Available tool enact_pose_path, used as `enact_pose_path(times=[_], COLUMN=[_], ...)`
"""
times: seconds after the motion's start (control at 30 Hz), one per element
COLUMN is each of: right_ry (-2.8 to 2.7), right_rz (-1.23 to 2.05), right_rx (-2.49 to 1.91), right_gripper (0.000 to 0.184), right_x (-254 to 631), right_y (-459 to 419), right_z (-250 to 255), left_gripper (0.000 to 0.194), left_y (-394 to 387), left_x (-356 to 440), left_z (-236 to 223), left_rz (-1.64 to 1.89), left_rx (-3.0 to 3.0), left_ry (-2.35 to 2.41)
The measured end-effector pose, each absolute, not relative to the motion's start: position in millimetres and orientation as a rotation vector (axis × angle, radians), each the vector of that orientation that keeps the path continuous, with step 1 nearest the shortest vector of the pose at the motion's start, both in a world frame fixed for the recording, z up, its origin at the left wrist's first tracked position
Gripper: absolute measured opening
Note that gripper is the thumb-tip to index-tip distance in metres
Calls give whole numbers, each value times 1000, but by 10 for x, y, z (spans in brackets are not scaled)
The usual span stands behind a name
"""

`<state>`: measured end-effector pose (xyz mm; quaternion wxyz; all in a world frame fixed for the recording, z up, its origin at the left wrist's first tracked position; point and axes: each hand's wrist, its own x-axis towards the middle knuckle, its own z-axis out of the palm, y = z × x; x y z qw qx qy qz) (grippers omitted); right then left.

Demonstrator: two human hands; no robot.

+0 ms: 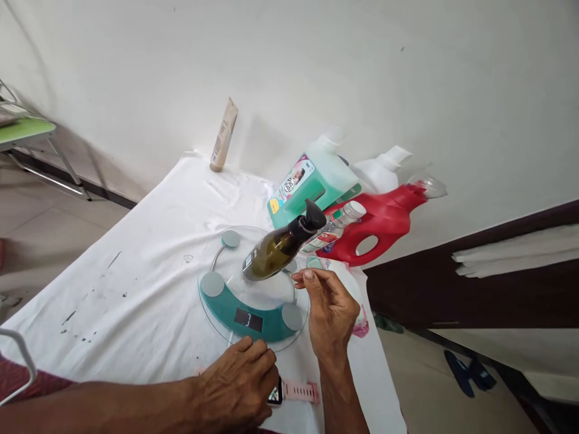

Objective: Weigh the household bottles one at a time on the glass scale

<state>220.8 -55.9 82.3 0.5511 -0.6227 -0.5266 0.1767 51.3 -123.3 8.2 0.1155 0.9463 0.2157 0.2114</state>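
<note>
A brown-green pump bottle (274, 250) with a black top stood on a round glass scale (216, 308). Nobody held the bottle. The scale had a blue-green curved band and a small dark screen (248, 320) with pale marks on it, too small to read. It sat on a white cloth (149, 265) that had some wrinkles and a few black marks.

The right hand (332, 307) was up by the right side of the scale, near the bottle but not touching it. Its thumb and fingers were bent in close to each other. One cannot tell if there was something tiny between them. The left hand (244, 383) was at the near edge of the scale, with its fingers curled down. Its palm was hidden, so one cannot tell if it held anything. A watch with a pink strap (301, 390) lay just beside it, partly covered by the hand.

Behind the pump bottle stood a big green jug (307, 184), a clear bottle with a white cap (332, 226), a red jug (375, 220) and a white bottle (380, 172). A beige tube (224, 135) stood on its cap near the wall (289, 60). Down on the floor, to the right, were dark blue slippers (460, 372).
</note>
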Motion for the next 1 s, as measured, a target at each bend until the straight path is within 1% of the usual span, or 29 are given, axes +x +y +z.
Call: enact_pose_path(times=[0.23, 0.43, 0.57, 0.67, 0.7, 0.8, 0.83, 1.0], right_ry=[-1224, -1222, -1210, -1244, -1280, -1385, -1396, -1338], right_rz=[393, 385, 394, 480, 518, 607, 625, 650], right_rx=[-1472, -1486, -1489, -1382, -1324, -1202, -1200, -1305], right_gripper=[35, 37, 37, 31, 35, 63, 65, 57], right_x=[2193, 2247, 2308, 2332, 2327, 2256, 2215, 1962], right_y=[-523, -527, -508, -470, -452, -375, -344, -180], right_z=[904, 897, 881, 887, 894, 929, 943, 995], left_gripper=[28, 36, 36, 32, 28, 22, 22, 23], left_y=[-1286, -1275, -1244, -1231, -1229, -1227, -1226, -1213], left_x=[469, 439, 435, 434, 435, 453, 466, 632], left_z=[98, -18, -60, -64, -66, -89, -108, -363], left_rz=[505, 721, 767, 804, 823, 888, 902, 1045], left_rx=[2712, 2764, 2774, 2768, 2766, 2770, 2772, 2761], left_ry=[748, 770, 764, 784, 796, 834, 843, 897])
